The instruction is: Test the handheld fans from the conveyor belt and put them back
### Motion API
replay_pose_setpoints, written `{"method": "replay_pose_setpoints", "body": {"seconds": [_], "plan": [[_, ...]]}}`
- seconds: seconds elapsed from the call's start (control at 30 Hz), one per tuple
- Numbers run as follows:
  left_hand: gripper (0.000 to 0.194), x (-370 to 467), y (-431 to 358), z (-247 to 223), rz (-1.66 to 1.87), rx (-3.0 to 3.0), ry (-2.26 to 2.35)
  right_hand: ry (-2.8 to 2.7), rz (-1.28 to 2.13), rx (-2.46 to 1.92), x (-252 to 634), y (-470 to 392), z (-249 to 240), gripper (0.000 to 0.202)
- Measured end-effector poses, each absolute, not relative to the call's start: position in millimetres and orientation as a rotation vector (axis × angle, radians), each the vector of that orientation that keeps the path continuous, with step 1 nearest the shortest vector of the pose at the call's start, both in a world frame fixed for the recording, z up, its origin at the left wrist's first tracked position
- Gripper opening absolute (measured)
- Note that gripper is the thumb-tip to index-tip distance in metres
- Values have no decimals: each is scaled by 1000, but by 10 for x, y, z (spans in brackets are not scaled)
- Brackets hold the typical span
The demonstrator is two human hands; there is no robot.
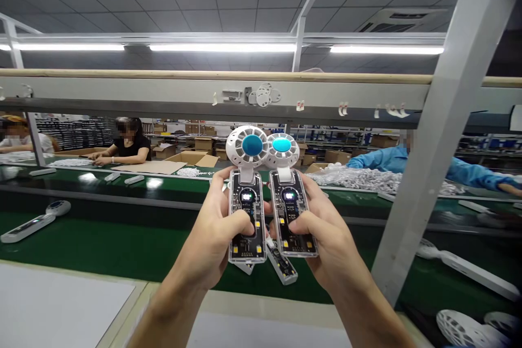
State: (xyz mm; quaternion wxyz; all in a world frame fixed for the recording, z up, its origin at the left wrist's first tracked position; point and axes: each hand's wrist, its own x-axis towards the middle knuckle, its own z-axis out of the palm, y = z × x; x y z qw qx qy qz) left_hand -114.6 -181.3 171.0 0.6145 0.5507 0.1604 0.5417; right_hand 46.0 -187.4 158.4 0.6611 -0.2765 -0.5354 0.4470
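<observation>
My left hand point(218, 223) is wrapped round a handheld fan point(247, 196) with a white round head, a blue centre and a clear-fronted body showing its circuit board. In my right hand point(324, 223) is a second handheld fan point(287, 196) of the same kind. Both stand upright side by side, heads touching or overlapping, with small displays lit. Each thumb presses on the lower front of its fan; the other fingers are mostly hidden behind. Beyond and below them another fan body point(283, 267) lies on the green belt, partly covered.
The green conveyor belt point(122, 239) crosses in front, with a white fan point(36, 221) at left and another point(473, 269) at right. A slanted white post point(440, 119) stands at right. Co-workers sit across the belt near heaped white parts point(362, 178). White sheets point(53, 304) cover the near edge.
</observation>
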Motion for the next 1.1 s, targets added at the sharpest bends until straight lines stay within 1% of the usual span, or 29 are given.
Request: {"method": "replay_pose_setpoints", "body": {"seconds": [0.57,0.73,0.77,0.83,0.9,0.93,0.97,1.03,1.07,1.1], "plan": [[74,-1157,-1816,1726,1258,1254,361,-1204,1082,-604,429,-1922,1636,74],[74,-1155,-1819,1741,1261,1258,324,-1213,1023,-598,424,-1957,1648,75],[75,-1150,-1821,1740,1266,1262,320,-1211,1009,-607,425,-1954,1645,73],[73,-1136,-1825,1731,1281,1279,334,-1223,985,-608,424,-1936,1631,62],[66,-1110,-1821,1715,1360,1314,398,-1265,944,-628,407,-1907,1603,48],[58,-1095,-1813,1703,1442,1344,460,-1283,874,-654,393,-1892,1588,46],[47,-1079,-1799,1690,1545,1384,531,-1289,756,-681,377,-1881,1573,47],[25,-1056,-1757,1659,1737,1465,647,-1245,416,-733,354,-1875,1555,49],[20,-1052,-1731,1645,1816,1484,685,-1228,260,-747,355,-1884,1555,45],[19,-1056,-1705,1633,1902,1485,717,-1235,169,-743,368,-1901,1561,36]]}}
